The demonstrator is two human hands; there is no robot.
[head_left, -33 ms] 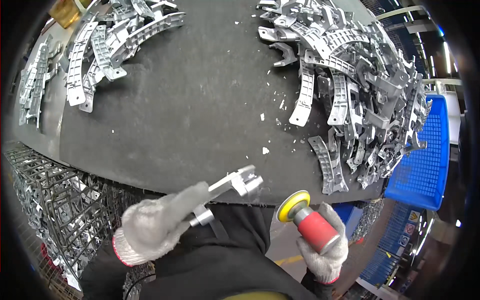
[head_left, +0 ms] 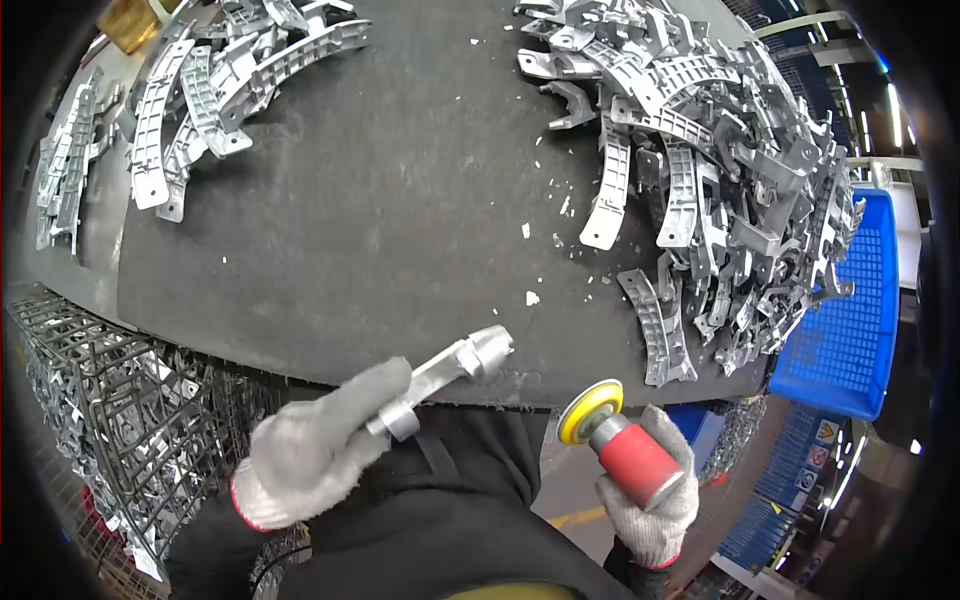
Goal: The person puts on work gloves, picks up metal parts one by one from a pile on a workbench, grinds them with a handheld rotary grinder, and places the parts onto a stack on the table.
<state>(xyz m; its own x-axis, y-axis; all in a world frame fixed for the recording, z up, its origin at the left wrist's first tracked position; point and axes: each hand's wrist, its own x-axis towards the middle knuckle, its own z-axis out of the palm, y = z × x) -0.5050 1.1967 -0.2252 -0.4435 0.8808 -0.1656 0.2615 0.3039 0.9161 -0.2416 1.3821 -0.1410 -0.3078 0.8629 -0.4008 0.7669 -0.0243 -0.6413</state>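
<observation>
My left hand point(head_left: 318, 445), in a pale knitted work glove, is closed on one end of a silver metal bracket point(head_left: 440, 375). The bracket's other end points up and to the right, over the front edge of the dark table. A hand-held disc sander point(head_left: 635, 460) with a red body is in my right hand point(head_left: 655, 500), gloved the same way, with the fingers wrapped round it. Its yellow-backed round pad point(head_left: 592, 410) tilts toward the upper left, apart from the bracket.
The dark work table point(head_left: 400, 220) bears a large heap of metal brackets point(head_left: 700, 160) at right and a smaller pile point(head_left: 215, 90) at left. Light chips point(head_left: 532, 298) dot the surface. A wire cage point(head_left: 120, 420) of parts stands lower left, a blue basket point(head_left: 845, 330) at right.
The bracket has rolled over in my left hand and shows a smoother, rounder side at its far end. The sander and my right hand have barely moved.
</observation>
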